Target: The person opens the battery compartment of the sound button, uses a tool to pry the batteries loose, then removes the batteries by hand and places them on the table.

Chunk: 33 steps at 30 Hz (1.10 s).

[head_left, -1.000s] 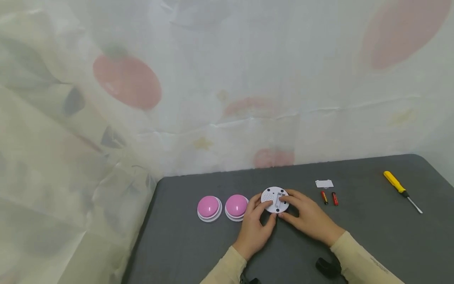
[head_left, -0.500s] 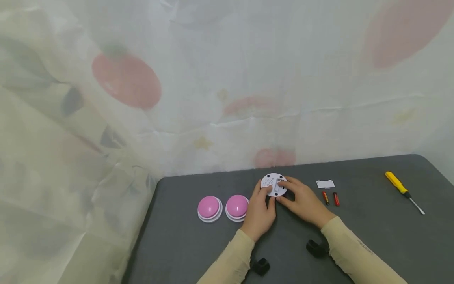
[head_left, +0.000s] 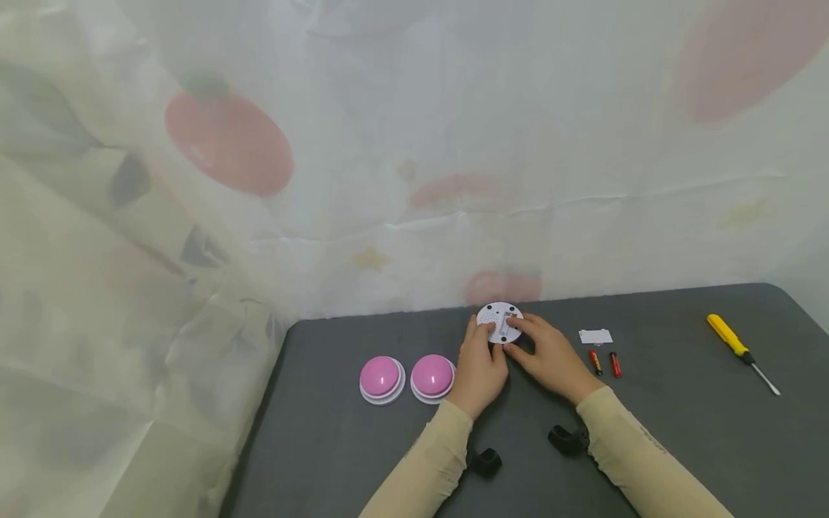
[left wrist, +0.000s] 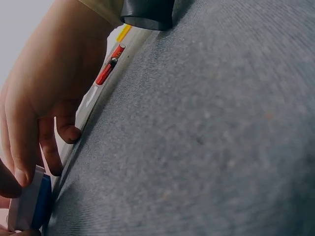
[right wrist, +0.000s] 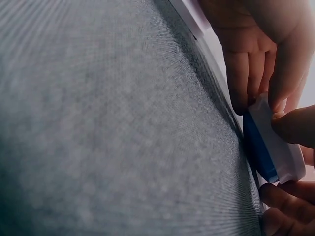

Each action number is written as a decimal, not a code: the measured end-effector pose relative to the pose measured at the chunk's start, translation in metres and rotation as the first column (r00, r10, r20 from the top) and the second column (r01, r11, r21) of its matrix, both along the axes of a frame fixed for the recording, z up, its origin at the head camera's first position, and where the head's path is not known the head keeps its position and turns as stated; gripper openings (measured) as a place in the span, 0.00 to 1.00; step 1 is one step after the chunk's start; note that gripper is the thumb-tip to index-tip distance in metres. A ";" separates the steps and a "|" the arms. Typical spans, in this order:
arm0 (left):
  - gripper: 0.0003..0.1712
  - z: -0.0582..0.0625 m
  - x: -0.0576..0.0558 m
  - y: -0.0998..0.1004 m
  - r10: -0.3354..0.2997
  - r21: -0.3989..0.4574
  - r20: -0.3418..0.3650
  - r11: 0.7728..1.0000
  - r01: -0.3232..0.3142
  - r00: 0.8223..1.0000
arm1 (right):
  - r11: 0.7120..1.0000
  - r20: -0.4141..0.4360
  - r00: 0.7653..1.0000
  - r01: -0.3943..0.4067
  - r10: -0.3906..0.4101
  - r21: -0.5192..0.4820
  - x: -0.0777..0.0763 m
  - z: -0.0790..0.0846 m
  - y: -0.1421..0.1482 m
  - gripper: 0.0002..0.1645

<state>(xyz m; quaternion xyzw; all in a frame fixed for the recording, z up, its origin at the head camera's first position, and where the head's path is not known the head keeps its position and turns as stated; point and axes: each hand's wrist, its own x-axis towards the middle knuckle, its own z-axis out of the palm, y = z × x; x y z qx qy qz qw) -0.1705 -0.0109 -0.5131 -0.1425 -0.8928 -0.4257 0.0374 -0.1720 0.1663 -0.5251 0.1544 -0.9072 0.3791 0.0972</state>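
Observation:
A round push button (head_left: pixel 497 312) lies with its white underside up in the head view, showing speaker holes, dark feet and an uncovered battery compartment. Its blue side (left wrist: pixel 42 202) faces the table in the left wrist view. My left hand (head_left: pixel 481 370) grips the button's left and near rim, with the index finger on the underside. My right hand (head_left: pixel 550 356) holds the opposite side, its index fingertip at the compartment and thumb at the near rim. In the right wrist view, fingers of both hands surround the white base (right wrist: pixel 284 150).
Two pink-domed push buttons (head_left: pixel 380 376) sit left of my hands. To the right lie a white battery cover (head_left: pixel 596 337), two small batteries (head_left: pixel 615 365) and a yellow-handled screwdriver (head_left: pixel 728 334). The dark table (head_left: pixel 324 453) meets a printed curtain (head_left: pixel 363 180) behind.
Both hands have carried the round push button away from me, toward the table's back edge. Their hold looks much the same. The other items stay in place.

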 end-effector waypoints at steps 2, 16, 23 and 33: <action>0.24 -0.001 0.001 -0.001 0.009 0.016 0.010 1.000 -0.010 1.000 | 1.000 0.002 1.000 -0.002 0.002 -0.003 0.000 -0.001 0.000 0.34; 0.27 0.014 0.030 -0.030 0.023 0.133 -0.043 0.991 -0.017 0.999 | 0.998 -0.167 0.985 0.032 -0.042 -0.060 0.003 0.000 -0.007 0.36; 0.22 0.015 0.065 -0.068 0.172 0.181 -0.251 0.975 -0.129 0.952 | 0.975 -0.354 0.935 -0.058 -0.022 -0.214 0.015 0.003 -0.034 0.27; 0.24 -0.012 0.086 -0.092 0.288 0.192 -0.242 0.950 -0.245 0.927 | 0.960 -0.196 0.959 -0.234 0.202 -0.156 0.036 -0.001 -0.077 0.34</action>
